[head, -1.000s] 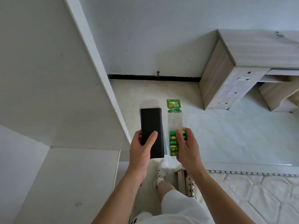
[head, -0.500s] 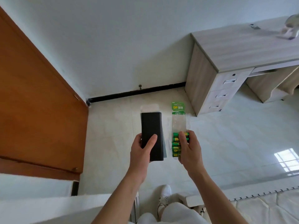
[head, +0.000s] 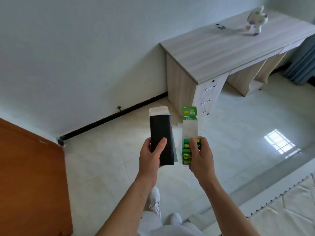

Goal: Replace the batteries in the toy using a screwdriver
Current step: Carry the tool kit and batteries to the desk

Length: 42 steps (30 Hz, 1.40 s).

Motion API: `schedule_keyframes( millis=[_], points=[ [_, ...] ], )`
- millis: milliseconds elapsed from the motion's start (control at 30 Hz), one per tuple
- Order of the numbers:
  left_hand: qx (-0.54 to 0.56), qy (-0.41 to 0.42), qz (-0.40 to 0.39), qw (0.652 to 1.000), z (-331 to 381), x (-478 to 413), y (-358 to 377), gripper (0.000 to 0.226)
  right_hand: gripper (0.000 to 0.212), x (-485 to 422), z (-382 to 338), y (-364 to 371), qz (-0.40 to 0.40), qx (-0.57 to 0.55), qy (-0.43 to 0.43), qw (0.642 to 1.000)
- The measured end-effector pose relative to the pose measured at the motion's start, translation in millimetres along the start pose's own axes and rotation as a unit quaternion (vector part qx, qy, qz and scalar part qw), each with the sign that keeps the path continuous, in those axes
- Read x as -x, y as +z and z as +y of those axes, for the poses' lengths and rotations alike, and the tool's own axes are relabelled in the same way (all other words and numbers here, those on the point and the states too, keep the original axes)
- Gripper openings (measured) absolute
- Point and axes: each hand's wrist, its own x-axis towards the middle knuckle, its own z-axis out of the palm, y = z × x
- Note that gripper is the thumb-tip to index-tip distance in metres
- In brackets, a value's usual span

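Head view: desk point(head: 221, 48) bears toy point(head: 256, 20), possibly plush, beyond black box point(head: 161, 132), battery pack point(head: 190, 126).

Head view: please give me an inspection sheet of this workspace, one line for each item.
Surface: wooden desk ahead on the right; pale tiled floor below.
Job's things: white toy stands on the desk; battery pack, upper part empty; screwdriver not seen.
Clutter: small dark object on the desk, too small to identify.
Hands: left hand holds a black box with its top flap open; right hand holds the battery pack.
Cables: nothing seen.
Surroundings: white wall, brown door, blue curtain, white mat.
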Motion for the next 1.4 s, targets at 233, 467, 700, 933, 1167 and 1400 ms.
schedule_keyframes(
  millis=[233, 467, 700, 933, 1167, 1400],
  points=[
    [-0.01, -0.01, -0.089, 0.996, 27.8, -85.4, 22.9, 0.044, 0.014, -63.7, -16.8, 13.0, 0.081, -0.016, 0.02, 0.996],
    [-0.03, -0.006, -0.183, 0.983, 82.9, -172.7, 36.4, 0.026, 0.015, -134.7, -60.0, 46.7, 0.163, -0.035, 0.025, 0.986],
    [-0.053, -0.028, -0.286, 0.956, 114.4, -215.2, 75.6, 0.028, 0.011, -161.6, -85.4, 41.0, 0.264, -0.072, 0.018, 0.962],
    [-0.079, -0.049, -0.375, 0.922, 116.1, -228.1, 134.7, 0.025, 0.014, -176.8, -78.2, 5.7, 0.35, -0.081, 0.003, 0.933],
    [-0.121, -0.056, -0.407, 0.904, 102.3, -241.2, 221.5, 0.03, 0.014, -214.9, -67.1, -58.1, 0.398, -0.101, -0.008, 0.912],
    [-0.134, -0.056, -0.403, 0.904, 90.7, -247.9, 351.0, 0.027, 0.011, -277.2, -56.2, -168.7, 0.413, -0.109, -0.008, 0.904]
  ],
)
